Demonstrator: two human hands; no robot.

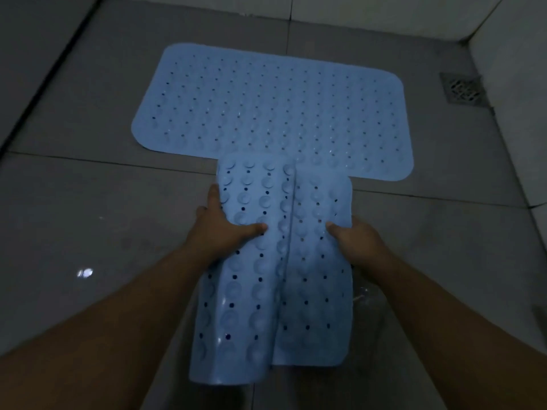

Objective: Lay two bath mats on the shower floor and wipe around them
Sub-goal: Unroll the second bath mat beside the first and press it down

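Both hands grip the second mat [275,261], held up off the floor w/ its long axis running 12 to 6. Left hand [220,223] pinches the mat's 9 o'clock edge: thumb laid across the top face pointing toward 3, other fingers curled round the edge and under, mostly hidden. Right hand [355,235] does the same on the 3 o'clock edge, thumb on top pointing toward 9, fingers tucked beneath, out of sight. Both forearms come in from the bottom corners.

Mat is light blue, partly folded lengthwise: left flap lies over the right part, fold seam running 12 to 6 down the middle. Left flap shows round suction cups and small holes; right part shows holes mainly. Near end at 6 curls over, not flat. Far end at 12 overlaps the near edge of the first mat in view; can't tell if they touch.

First mat [275,108] lies flat on the shower floor [88,202] at 12 o'clock from the hands, long side running 9 to 3, same blue, w/ holes, rounded corners.

Floor is grey tile w/ dark grout lines. Square metal drain [461,88] sits at approx 2 o'clock, near the wall [509,54], well apart from the first mat's right end. Small bright glare spot on tile at 8 o'clock.
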